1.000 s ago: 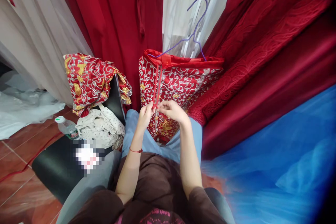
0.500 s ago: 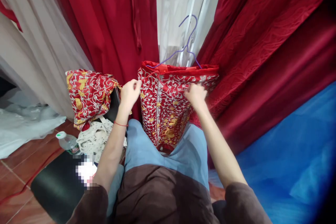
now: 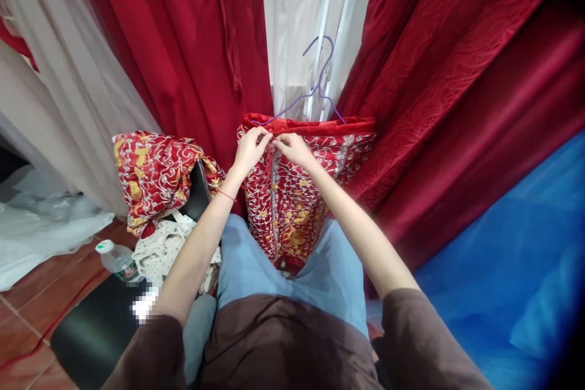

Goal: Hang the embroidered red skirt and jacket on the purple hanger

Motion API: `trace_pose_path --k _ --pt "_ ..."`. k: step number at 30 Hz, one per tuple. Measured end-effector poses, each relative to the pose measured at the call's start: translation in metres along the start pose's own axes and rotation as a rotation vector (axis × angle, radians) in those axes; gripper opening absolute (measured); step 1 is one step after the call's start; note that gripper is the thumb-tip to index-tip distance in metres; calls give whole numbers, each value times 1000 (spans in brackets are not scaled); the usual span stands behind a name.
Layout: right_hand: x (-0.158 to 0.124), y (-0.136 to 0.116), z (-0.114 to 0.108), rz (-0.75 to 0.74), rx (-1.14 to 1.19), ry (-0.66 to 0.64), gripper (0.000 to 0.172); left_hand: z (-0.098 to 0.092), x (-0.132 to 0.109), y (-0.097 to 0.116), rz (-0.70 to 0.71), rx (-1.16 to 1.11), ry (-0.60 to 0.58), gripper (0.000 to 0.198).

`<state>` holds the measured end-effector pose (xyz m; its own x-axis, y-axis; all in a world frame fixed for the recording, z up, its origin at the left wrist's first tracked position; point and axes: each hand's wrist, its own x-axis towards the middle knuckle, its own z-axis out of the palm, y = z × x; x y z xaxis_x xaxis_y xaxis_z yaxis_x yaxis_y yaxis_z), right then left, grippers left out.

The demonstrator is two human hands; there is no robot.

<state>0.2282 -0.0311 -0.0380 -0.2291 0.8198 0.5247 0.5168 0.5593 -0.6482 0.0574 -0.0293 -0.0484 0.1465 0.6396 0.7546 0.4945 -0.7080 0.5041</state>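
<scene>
A red garment (image 3: 292,183), embroidered in silver and gold and shaped like a skirt, stands upright against my knees. Its plain red waistband lies along the top, and the purple wire hanger (image 3: 320,82) reaches down inside it. At the left part of the waistband, my left hand (image 3: 253,147) pinches what looks like a thin red tie. Close beside it, almost fingertip to fingertip, my right hand (image 3: 292,147) pinches at the same spot. A narrow red strand hangs just below the fingers. How the strand runs between my fingertips is too small to make out.
Another red embroidered piece (image 3: 158,173) is draped over a black chair back at left. A dotted cream cloth (image 3: 159,250), a plastic bottle (image 3: 117,261) and a black seat (image 3: 91,329) are below it. Red gowns (image 3: 183,30) hang on both sides; blue fabric (image 3: 493,280) spreads right.
My right hand has moved left across the garment and my left hand has moved right and slightly up, so they now meet at the waistband. The hanger stays in the garment.
</scene>
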Motion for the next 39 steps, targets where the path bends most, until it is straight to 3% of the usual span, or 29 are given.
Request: trace_pose_path --k 4,9,11,13,15,16,18,20,23,25,27,29,32,34,36,39 --pt "2 -5 -24 6 -79 179 26 -6 -1 -3 -17 50 75 19" --pt "8 -7 -31 136 253 65 29 -2 -1 3 -226 -412 71 10" --pt "6 -5 -34 204 179 101 33 -7 -3 8 -278 -458 -16 12" --pt "2 -2 -40 203 -56 118 31 -15 -7 13 -281 -247 -202 21" --pt "-3 -2 -48 125 -260 37 22 -23 -11 18 -282 154 -280 24" --pt "-6 -3 -51 72 -292 -48 18 -25 -13 20 -293 351 -238 23" --pt "-12 -7 -52 -37 -176 -236 16 -26 -16 25 -326 592 -35 25" --pt "-17 -12 -49 -99 72 -333 35 -23 -15 28 -309 569 171 33" --pt "-21 -19 -38 -68 350 -208 64 -14 -10 32 -187 241 400 29" --pt "-21 -19 -31 -35 426 -68 71 -8 -6 35 -132 -13 515 27" --pt "-21 -16 -28 -27 455 39 71 -6 -3 39 -103 -226 544 27" --pt "-20 -12 -28 -51 441 96 65 -7 -3 42 -86 -368 381 30" --pt "-21 -9 -32 -179 288 87 53 -16 -7 45 -123 -400 -113 32" --pt "-24 -11 -36 -328 82 13 43 -23 -9 46 -170 -366 -340 34" --pt "-27 -16 -40 -455 -154 -55 36 -28 -10 46 -189 -346 -449 35" --pt "-31 -22 -44 -541 -413 -72 34 -31 -8 46 -182 -350 -513 34"
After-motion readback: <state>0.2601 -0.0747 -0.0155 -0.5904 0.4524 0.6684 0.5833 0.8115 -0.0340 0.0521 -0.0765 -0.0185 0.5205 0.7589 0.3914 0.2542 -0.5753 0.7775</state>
